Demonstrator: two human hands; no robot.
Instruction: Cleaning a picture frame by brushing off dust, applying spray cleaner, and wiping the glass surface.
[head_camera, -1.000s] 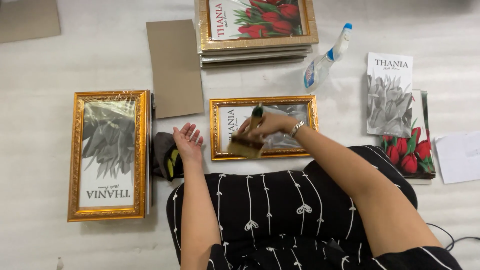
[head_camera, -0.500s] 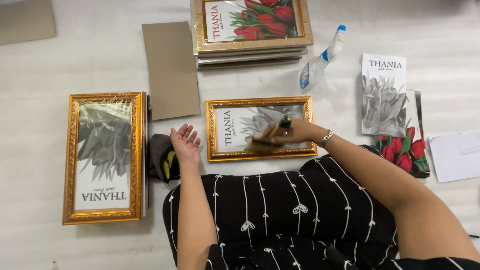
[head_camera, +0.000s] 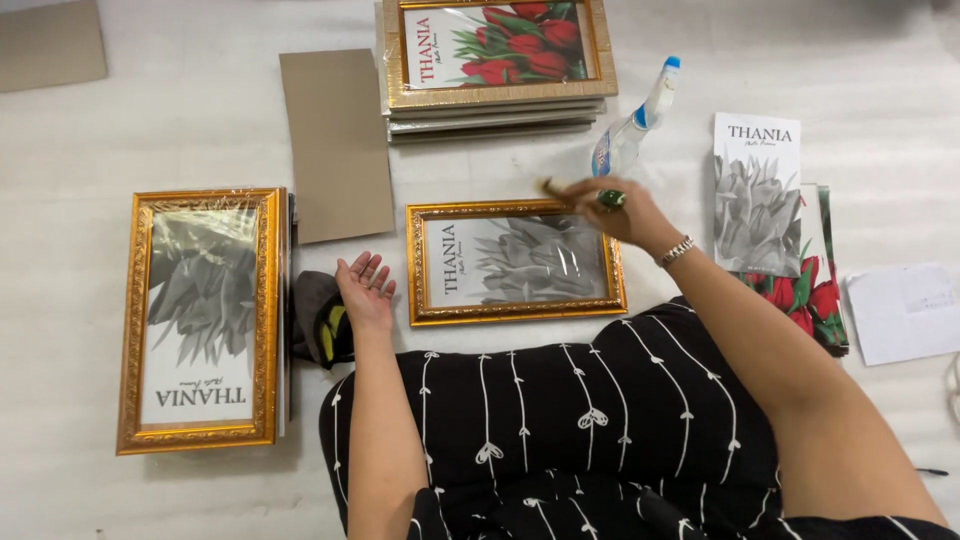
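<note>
Only the head view here, looking straight down at someone sitting over a white padded surface. The right hand (head_camera: 612, 207) has its fingers wrapped around a wooden paintbrush with a green handle end (head_camera: 578, 192), holding it over the top edge of the small gold ornate picture frame with a grey flower print (head_camera: 515, 262), up near the top right corner. That frame lies flat right in front of the person's black patterned dress. The left hand (head_camera: 364, 288) rests palm up just left of the frame, fingers loosely spread, holding nothing, right beside a dark crumpled cloth with yellow bits (head_camera: 322, 318).

Further left there's a bigger gold frame with a grey print (head_camera: 202, 318), and a brown cardboard sheet (head_camera: 335, 142) above it. A stack of frames with a red tulip print on top (head_camera: 495, 62) is at the top, a clear spray bottle with a blue nozzle (head_camera: 630, 125) lies beside it, and loose flower prints (head_camera: 772, 205) sit on the right.
</note>
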